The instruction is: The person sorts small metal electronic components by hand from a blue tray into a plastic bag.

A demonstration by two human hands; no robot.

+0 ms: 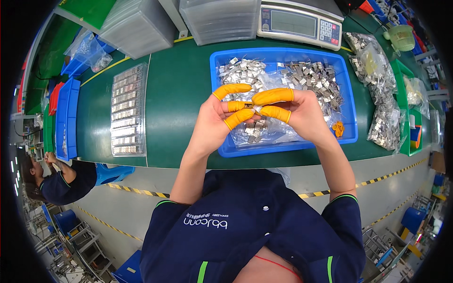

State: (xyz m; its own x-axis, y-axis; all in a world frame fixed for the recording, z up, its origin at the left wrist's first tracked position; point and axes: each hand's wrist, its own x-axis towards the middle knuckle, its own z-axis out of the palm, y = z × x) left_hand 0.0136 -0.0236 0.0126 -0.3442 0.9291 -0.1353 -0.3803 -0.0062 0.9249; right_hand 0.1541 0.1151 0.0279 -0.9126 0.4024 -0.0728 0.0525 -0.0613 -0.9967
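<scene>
My left hand [213, 120] and my right hand [303, 113] meet above the blue tray [283, 150], with yellow finger cots on several fingertips. Between the fingers of both is a small metal connector [248, 106], dark and silver, mostly covered by the fingertips. Each hand is closed in a pinch on it. Beneath them, the tray holds heaps of similar silver connectors [314, 75] at the left and right, with clear plastic film [278, 134] lying among them. A few loose yellow finger cots [338, 129] sit in the tray's right side.
To the left lies a clear blister tray [128, 111] filled with rows of connectors. A digital scale [299, 24] and stacked clear trays [219, 21] stand behind. Bags of connectors [384, 125] lie at right. A co-worker [66, 179] is at far left.
</scene>
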